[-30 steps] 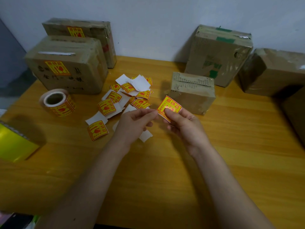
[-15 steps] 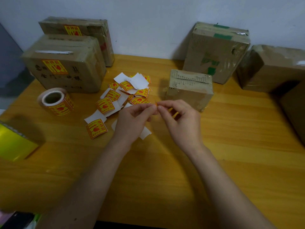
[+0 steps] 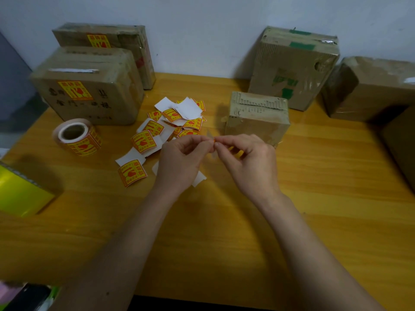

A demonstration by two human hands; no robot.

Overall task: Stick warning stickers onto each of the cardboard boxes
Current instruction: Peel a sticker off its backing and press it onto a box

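Both hands, the left hand [image 3: 179,160] and right hand [image 3: 249,160], pinch 1 warning sticker [image 3: 214,141] edge-on between fingertips, and the small bare cardboard box [image 3: 256,117] sits just behind, nearer the right hand.

Wooden table [image 3: 314,198] bears cardboard boxes [image 3: 89,95], sticker roll [image 3: 77,136], loose stickers [image 3: 170,124].
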